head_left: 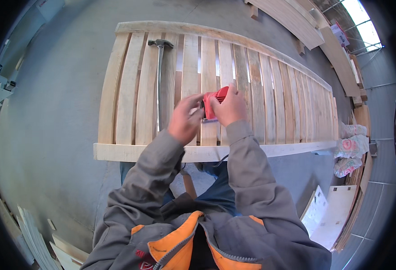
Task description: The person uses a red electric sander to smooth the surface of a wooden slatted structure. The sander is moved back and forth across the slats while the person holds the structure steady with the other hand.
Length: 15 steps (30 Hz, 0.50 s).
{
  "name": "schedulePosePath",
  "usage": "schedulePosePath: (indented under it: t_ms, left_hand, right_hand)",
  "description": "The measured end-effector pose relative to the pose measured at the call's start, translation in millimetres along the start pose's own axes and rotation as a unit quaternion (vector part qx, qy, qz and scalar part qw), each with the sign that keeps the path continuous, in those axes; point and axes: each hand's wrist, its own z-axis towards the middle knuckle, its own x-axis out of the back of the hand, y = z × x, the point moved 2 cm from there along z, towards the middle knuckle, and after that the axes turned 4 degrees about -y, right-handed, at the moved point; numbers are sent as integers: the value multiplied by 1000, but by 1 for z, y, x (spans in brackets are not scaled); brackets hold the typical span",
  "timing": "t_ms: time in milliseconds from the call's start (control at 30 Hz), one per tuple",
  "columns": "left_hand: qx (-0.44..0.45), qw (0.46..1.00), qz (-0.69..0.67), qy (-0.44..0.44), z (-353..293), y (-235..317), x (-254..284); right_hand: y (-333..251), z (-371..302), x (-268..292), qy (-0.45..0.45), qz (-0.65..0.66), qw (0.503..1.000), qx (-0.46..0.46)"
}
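Note:
A small red power sander [210,109] with black parts stands over the slats near the middle of a wooden slatted frame [162,153]. My right hand [231,107] is wrapped round its right side and top, holding it. At the tool's left, my left hand [184,119] has its fingers and thumb apart beside the black part. That hand is slightly blurred, and whether its fingertips touch the sander is unclear. To the left, a claw hammer [159,81] lies lengthwise on the slats, its head at the far end. A dark cord [222,160] hangs over the near rail.
Long boards [288,20] lie at the far right, with more timber along the right wall. Printed sacks [351,146] sit beyond the frame's right end. White panels [331,211] lean at the lower right. Planks [36,238] lie on the floor at the lower left.

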Motion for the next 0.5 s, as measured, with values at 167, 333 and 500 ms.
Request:
schedulePosePath:
  t_ms: [167, 333, 500]
  left_hand:
    - [-49, 981, 151, 116, -73, 8, 103]
    - [-44, 919, 346, 181, -121, -3, 186]
    - [-29, 861, 475, 178, -135, -34, 225]
  right_hand:
    - [-13, 44, 8, -10, -44, 999, -24]
    - [-15, 103, 10, -21, -72, 997, -8]
    - [-30, 160, 2, -28, -78, 996, 24]
